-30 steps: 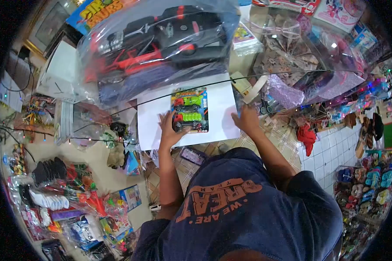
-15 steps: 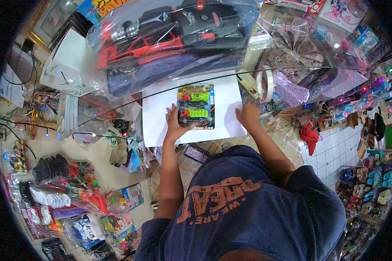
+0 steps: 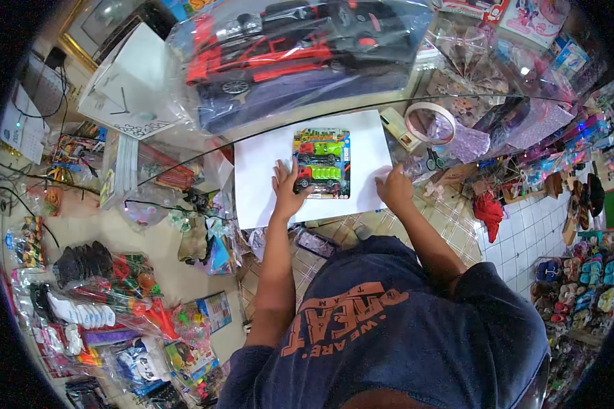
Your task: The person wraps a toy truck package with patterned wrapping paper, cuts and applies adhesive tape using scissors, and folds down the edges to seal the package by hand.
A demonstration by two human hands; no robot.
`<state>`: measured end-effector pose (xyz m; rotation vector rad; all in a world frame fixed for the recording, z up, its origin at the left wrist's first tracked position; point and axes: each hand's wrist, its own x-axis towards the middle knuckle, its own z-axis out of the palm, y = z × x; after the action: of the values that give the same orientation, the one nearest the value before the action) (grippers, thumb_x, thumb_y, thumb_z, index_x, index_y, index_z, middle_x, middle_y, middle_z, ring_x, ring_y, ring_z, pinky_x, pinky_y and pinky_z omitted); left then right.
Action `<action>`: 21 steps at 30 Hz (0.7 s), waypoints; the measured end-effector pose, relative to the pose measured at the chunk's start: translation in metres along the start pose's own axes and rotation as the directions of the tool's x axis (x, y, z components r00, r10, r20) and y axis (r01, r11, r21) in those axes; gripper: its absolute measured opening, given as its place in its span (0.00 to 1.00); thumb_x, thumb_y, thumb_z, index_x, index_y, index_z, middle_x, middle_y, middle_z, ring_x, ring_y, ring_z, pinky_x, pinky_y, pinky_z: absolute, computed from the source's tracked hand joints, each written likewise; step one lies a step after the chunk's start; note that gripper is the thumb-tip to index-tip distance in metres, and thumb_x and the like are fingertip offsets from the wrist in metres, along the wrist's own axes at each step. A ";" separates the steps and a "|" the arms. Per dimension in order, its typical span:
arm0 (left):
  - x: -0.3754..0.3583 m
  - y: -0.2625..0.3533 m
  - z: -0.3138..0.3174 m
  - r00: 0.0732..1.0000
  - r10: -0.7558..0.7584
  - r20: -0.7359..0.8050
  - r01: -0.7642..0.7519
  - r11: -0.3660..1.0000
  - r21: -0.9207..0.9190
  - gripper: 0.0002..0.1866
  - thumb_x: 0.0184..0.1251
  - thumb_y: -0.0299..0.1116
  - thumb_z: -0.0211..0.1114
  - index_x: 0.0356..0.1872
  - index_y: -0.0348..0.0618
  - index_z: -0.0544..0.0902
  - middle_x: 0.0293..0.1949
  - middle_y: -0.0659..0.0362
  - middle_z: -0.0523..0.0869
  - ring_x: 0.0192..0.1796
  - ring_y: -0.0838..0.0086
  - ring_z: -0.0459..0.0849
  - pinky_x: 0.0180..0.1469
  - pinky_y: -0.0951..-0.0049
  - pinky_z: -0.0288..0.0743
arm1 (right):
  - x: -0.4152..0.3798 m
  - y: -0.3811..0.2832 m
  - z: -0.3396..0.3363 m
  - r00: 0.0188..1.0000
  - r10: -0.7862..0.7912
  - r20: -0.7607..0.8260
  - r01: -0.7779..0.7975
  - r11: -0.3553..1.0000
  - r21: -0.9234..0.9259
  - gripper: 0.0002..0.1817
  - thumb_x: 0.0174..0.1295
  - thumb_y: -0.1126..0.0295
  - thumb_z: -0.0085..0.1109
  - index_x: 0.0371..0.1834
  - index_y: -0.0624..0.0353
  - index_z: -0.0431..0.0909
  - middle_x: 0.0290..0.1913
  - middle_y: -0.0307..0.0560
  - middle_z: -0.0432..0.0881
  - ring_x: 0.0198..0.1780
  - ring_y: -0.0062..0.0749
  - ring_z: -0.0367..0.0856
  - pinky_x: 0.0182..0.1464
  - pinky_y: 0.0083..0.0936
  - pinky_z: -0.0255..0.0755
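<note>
A carded toy truck pack point(image 3: 322, 163), with two red-and-green trucks one above the other, lies on a large white paper sheet point(image 3: 260, 204). My left hand point(image 3: 288, 192) is open on the paper, its fingers apart, with the thumb at the pack's lower left corner. At the sheet's right edge, my right hand point(image 3: 396, 189) is closed, fingers curled against the paper's edge. Just beyond it are a roll of tape point(image 3: 430, 123) and dark-handled scissors point(image 3: 434, 161).
A large plastic-wrapped red toy car point(image 3: 266, 58) stands behind the sheet. A white box point(image 3: 126, 82) is at the back left. Purple bubble wrap point(image 3: 469, 144) and plastic-wrapped goods crowd the right. Bagged goods and socks point(image 3: 82, 310) fill the lower left.
The camera view has shifted, so the sheet and pack appear farther right. My hands keep about the same places on the paper. The tape roll and scissors show more plainly now.
</note>
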<state>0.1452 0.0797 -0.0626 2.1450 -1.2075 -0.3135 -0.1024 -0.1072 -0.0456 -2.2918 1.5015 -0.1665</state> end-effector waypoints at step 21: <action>-0.004 0.006 -0.015 0.999 0.020 -0.035 -0.029 0.967 -0.252 0.37 0.43 0.47 0.84 0.55 0.53 0.73 0.75 0.39 0.62 0.81 0.44 0.47 0.79 0.45 0.34 | -0.004 -0.014 -0.034 0.999 0.007 -0.053 0.035 0.660 0.751 0.06 0.58 0.74 0.68 0.28 0.63 0.81 0.28 0.41 0.83 0.28 0.22 0.78 0.31 0.25 0.71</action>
<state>0.1464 0.0871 -0.0483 1.9069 -1.1108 -0.3985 -0.1026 -0.1070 -0.0081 -1.6106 1.1175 -0.7195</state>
